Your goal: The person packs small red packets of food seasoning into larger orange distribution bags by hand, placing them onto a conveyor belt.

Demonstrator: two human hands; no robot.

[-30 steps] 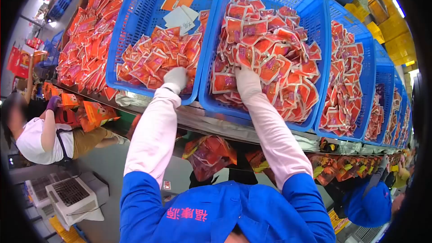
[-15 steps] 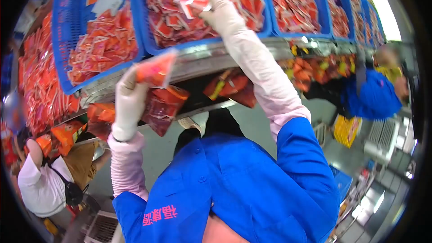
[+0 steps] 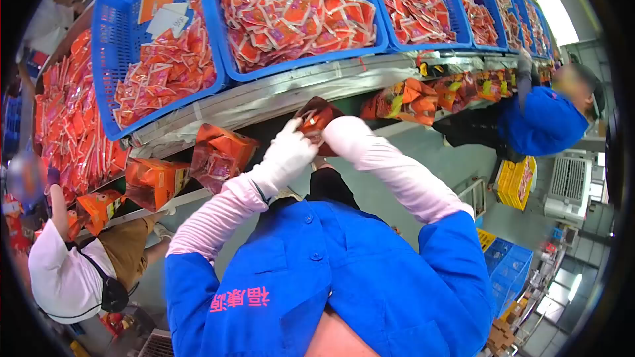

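An orange-red plastic bag [image 3: 317, 114] stands at the edge of the packing line, in front of my body. My left hand [image 3: 289, 155], in a white glove, grips the near left side of this bag with bent fingers. My right hand [image 3: 345, 136], gloved too, is at the bag's right side and mouth. Its fingers are hidden behind the wrist and the bag, so what they hold does not show. Just left of my left hand, another open bag [image 3: 221, 155] stands on the line. Beyond it is a blue basket [image 3: 304, 65] full of small red packets [image 3: 297, 13].
More blue baskets run along the line, including one at left [image 3: 106, 59] with packets and paper cards [image 3: 169, 18]. Orange bags [image 3: 403, 100] stand to the right. A co-worker in blue [image 3: 546, 119] is at right, another in white [image 3: 59, 271] at left.
Both hands have come down from the basket side to one bag. The red packets they held are out of sight. The bags on the line have shifted.
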